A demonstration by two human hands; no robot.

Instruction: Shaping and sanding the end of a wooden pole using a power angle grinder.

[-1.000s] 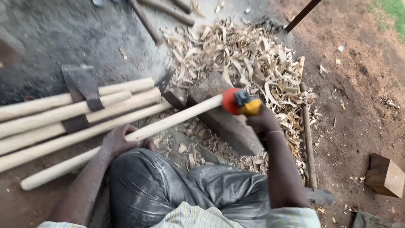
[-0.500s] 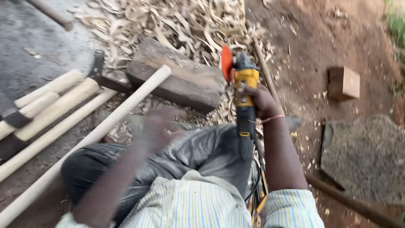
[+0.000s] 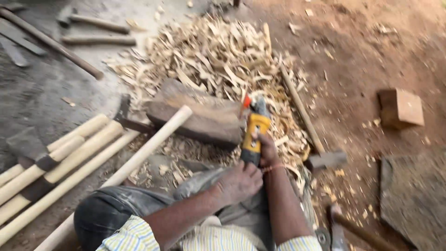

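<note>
At centre of the head view, I log a yellow grinder [image 3: 253, 132], body upright in the frame, its orange disc [image 3: 246, 101] at the far end beside the wood block [image 3: 200, 116]. Right hand [image 3: 268, 151]: wrapped around the grinder's lower body, fingers closed on it. Left hand [image 3: 237, 183]: curled against the grinder's butt end, touching it; I cannot tell how firmly it grips.

Near items, same view:
- One pale pole [image 3: 139, 155], its round end resting on the block, the rest running down-left past the person's knee [image 3: 111, 211].
- Three more pale poles [image 3: 60, 162] lying side by side at left, with an axe head [image 3: 28, 144] on them.
- Heap of shavings [image 3: 218, 56] beyond the block, spreading right under the grinder.
- Hammer [image 3: 320, 148], long handle running up through the shavings, head just right of the right wrist.
- Small wooden cube [image 3: 400, 108] on bare earth, well apart at right.
- Dark sticks [image 3: 88, 39] at upper left.
</note>
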